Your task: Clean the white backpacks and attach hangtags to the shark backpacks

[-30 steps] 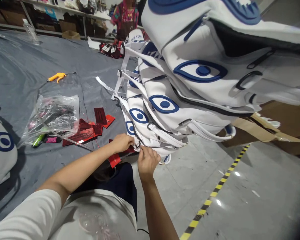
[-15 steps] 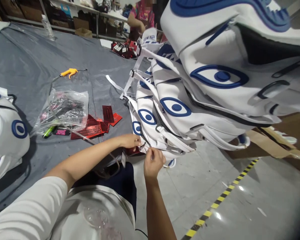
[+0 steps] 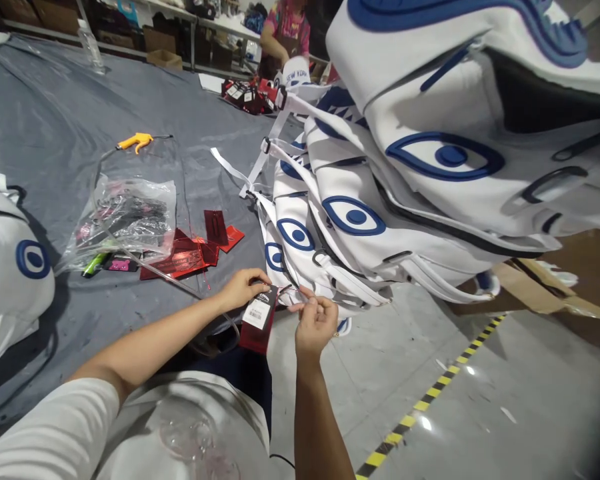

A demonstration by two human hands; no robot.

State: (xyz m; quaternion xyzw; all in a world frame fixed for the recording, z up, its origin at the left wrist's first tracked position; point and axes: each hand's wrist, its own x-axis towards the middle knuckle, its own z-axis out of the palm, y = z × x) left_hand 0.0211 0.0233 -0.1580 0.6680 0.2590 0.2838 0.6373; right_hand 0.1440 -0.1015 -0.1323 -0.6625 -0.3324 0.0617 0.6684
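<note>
Dark red rectangular card hang tag now hangs free below my left hand, which pinches its top; right hand alongside pinches its thin string at the lowest white eye-print fabric backpack.

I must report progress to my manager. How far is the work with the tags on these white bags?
Done: hard to tell; no tag shows on the stacked bags. In hand: the left hand holds a dark red tag at the lowest bag, and the right hand pinches its thin string. Left: loose red tags lie on the grey cloth, and one more bag waits at the left.
</note>
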